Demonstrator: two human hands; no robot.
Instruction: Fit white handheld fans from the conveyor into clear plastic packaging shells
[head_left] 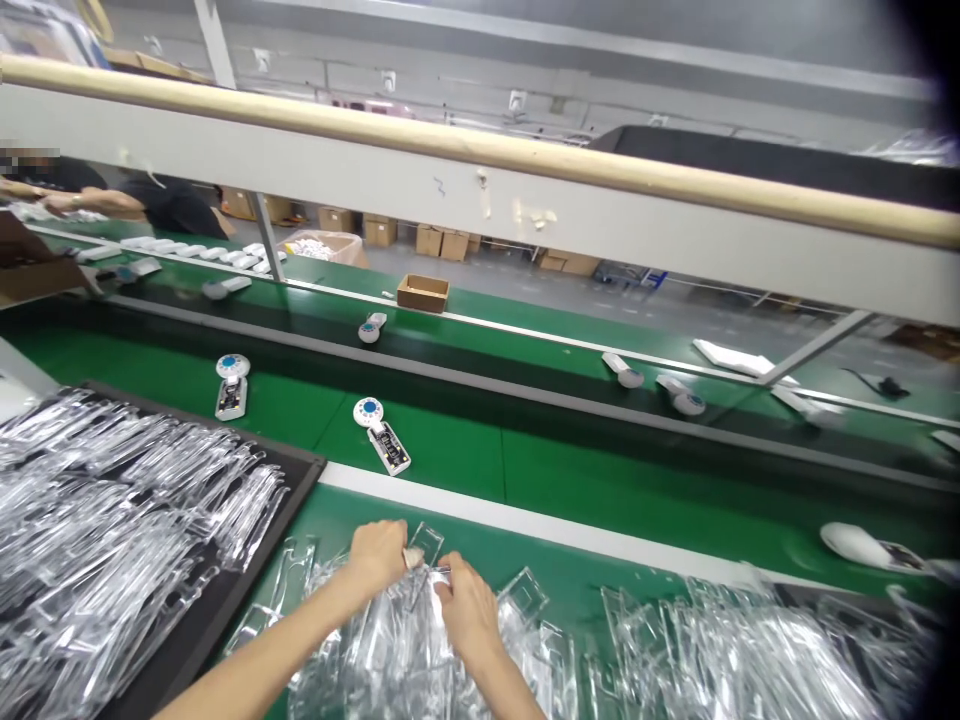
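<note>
- the left hand (379,557) rests at the near edge of the green workbench (330,530), its fingers bunched narrow on the top of a clear plastic blister tray (426,545); a small white scrap (412,558) shows at the fingertips, too small to tell what it is;
- the right hand (466,605) sits just beside the left, its fingers pinched on the same tray;
- the tray stands tilted on a loose heap of clear trays (390,650), which spreads under both wrists and off to the right;
- a black-rimmed bin (214,590) to the left holds a bigger heap of similar trays;
- past a white stripe (480,510), two white round-headed devices (379,425) lie on a green conveyor belt (480,450), their circuit boards showing;
- more white devices (367,328) lie on a dark belt beyond;
- at the far left, a co-worker's arms (82,202) reach over the line, near rows of white parts (195,252);
- behind a tan handrail (480,150), cardboard boxes (379,230) stand on the floor;
</note>
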